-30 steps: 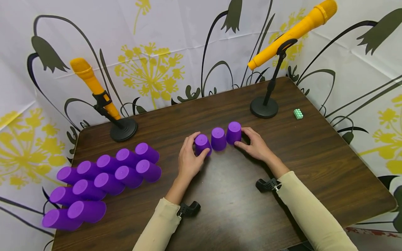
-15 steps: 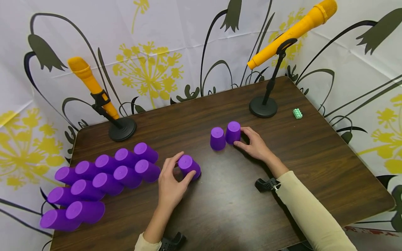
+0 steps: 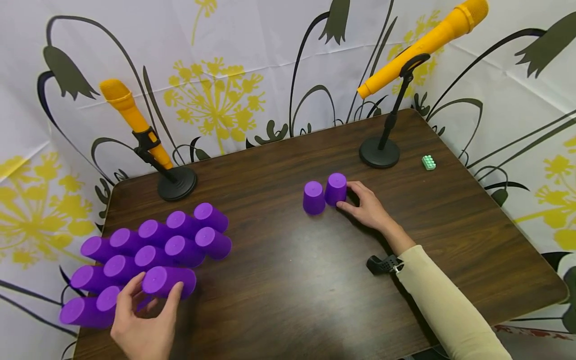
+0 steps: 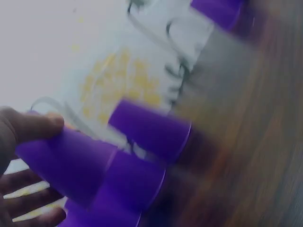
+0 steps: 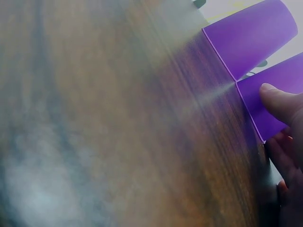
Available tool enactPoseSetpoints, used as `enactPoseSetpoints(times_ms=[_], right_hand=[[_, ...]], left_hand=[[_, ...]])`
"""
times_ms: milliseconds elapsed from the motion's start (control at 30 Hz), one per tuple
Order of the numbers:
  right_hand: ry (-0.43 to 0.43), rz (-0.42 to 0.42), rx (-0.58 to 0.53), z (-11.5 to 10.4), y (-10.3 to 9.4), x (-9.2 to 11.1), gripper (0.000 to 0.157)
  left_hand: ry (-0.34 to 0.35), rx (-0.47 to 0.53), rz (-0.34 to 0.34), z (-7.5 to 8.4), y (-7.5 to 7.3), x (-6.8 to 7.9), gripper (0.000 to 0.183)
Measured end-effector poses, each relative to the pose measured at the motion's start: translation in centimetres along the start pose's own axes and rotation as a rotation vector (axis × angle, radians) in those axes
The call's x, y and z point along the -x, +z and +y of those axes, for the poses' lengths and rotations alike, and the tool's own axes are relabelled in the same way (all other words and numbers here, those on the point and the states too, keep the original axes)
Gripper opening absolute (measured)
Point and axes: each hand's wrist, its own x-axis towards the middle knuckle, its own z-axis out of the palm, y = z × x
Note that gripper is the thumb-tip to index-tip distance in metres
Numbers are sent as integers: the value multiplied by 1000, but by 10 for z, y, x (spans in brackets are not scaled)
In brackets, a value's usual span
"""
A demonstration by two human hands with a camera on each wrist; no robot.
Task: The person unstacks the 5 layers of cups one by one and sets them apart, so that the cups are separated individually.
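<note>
My left hand grips an upside-down purple cup between thumb and fingers, at the front right end of the grouped cups. In the left wrist view this cup is tilted and overlaps other cups behind it. My right hand has thumb and fingers around the sides of another upside-down purple cup mid-table. Just left of that one stands a further purple cup, also mouth down. The right wrist view shows my right thumb on the held cup, its rim on the tabletop.
Several upside-down purple cups stand in close rows on the left of the brown table. Two yellow microphones on black stands, left and right, are at the back. A small green toy brick lies at right.
My left hand has carried one cup away from the trio, leftward and toward me, to the grouped cups. My right hand has stayed at its cup.
</note>
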Motion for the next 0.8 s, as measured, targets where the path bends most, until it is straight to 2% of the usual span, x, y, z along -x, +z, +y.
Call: enactPoseSetpoints(times_ms=[133,233,500,800], right_hand=[[5,1,4,0,0,0,53],[3,2,-2,0,0,0,53],[0,5,-10,0,1,-1,53],[1,6,0,0,-1,-1,54]], left_hand=[[-42,-199,38,-20,-8,-6,66],[-65,-271,34,-28,-9,-7,64],[-117,-351,42,-38,-5,-7,64],[-166,-402,-13,-40,-7,-9,65]])
